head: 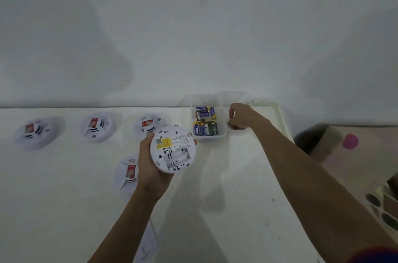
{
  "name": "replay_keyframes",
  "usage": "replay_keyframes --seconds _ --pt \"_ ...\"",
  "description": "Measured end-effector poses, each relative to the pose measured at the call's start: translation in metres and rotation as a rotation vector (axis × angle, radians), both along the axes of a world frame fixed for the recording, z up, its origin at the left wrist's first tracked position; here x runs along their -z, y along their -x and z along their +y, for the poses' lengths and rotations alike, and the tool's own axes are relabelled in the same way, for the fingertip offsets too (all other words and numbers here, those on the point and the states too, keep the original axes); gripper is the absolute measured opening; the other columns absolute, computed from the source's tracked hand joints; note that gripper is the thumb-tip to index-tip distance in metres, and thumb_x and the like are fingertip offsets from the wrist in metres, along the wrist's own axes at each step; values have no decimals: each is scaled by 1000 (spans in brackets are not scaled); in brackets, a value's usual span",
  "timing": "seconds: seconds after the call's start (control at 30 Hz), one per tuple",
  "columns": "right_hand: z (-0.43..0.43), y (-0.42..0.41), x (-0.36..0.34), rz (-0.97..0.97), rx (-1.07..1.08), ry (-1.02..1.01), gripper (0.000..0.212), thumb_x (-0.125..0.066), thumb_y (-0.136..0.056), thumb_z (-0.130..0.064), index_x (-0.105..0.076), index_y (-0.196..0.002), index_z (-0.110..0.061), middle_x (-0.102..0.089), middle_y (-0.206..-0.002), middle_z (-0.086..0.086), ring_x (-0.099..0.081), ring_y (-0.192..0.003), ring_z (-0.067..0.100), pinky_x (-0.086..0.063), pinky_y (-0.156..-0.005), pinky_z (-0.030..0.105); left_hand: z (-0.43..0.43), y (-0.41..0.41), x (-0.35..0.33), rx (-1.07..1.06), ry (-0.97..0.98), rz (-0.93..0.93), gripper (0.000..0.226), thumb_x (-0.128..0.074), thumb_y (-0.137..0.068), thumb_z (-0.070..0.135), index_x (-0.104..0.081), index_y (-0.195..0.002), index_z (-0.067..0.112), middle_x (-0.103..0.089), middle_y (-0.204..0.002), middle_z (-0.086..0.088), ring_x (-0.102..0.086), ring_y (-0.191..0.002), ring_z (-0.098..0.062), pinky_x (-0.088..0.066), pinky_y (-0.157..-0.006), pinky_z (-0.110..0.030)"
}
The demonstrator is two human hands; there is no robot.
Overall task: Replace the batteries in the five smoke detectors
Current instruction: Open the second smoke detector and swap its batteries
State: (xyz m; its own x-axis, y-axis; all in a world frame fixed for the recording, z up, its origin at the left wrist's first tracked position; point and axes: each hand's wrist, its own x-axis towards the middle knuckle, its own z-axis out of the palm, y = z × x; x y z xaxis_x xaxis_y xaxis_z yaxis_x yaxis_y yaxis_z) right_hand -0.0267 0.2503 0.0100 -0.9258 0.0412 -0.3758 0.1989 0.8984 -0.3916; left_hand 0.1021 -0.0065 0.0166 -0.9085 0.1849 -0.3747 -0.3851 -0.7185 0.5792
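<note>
My left hand [148, 165] grips a white round smoke detector [173, 149] turned back-side up, its battery bay showing with no batteries in it. Three more detectors lie face up in a row on the white table: one at the left [32, 131], one [95, 126] and one [148, 125]. Another detector [129, 173] lies just left of my left wrist. A clear bin [221, 135] holds several batteries [205, 121]. My right hand [241, 116] reaches into the clear bin [237, 94] beside it, fingers curled round dark batteries [231, 126].
A cream tray [280, 114] stands behind the right bin against the white wall. The table edge runs diagonally at the right, with a pink object [350, 141] and a dark holed carton [381, 209] on the floor beyond it.
</note>
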Motion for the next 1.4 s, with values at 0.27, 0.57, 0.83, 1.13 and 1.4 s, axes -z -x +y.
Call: replay_keyframes --seconds 0.27,0.57,0.83,1.13,1.4 --pt "10 5 9 96 -15 10 13 -63 -84 -11 -61 -95 -15 -56 -95 1 -57 -69 17 -42 -53 22 0 7 2 54 -5 52 51 -58 -66 52 -78 -99 17 -70 -112 -18 -68 -100 -37 -56 -84 -49" --pt "-14 4 -12 466 -98 1 13 -54 -89 -14 -63 -98 -11 -64 -93 3 -57 -80 18 -48 -71 28 -5 9 8 85 -19 81 56 -73 -55 55 -78 -99 20 -71 -111 -15 -69 -99 -35 -58 -81 -46" --pt "-47 1 -6 252 -553 -444 23 -55 -88 -32 -61 -104 -17 -63 -97 6 -51 -100 25 -35 -76 32 -14 11 10 103 -44 114 65 -86 -46 55 -78 -100 21 -71 -113 -15 -69 -100 -35 -59 -76 -43" --pt "-46 -2 5 237 -620 -533 38 -58 -86 -42 -60 -105 -10 -52 -110 10 -44 -105 28 -36 -83 37 -25 11 18 73 -59 66 78 -90 -41 54 -75 -108 18 -66 -122 -18 -65 -107 -38 -58 -80 -47" --pt "-42 -3 -11 211 -198 196 14 -58 -88 -15 -53 -101 -12 -62 -88 6 -48 -59 13 -40 -45 19 -29 12 22 34 -35 60 106 -84 -52 57 -46 -141 15 -53 -138 -19 -52 -125 -42 -44 -100 -55"
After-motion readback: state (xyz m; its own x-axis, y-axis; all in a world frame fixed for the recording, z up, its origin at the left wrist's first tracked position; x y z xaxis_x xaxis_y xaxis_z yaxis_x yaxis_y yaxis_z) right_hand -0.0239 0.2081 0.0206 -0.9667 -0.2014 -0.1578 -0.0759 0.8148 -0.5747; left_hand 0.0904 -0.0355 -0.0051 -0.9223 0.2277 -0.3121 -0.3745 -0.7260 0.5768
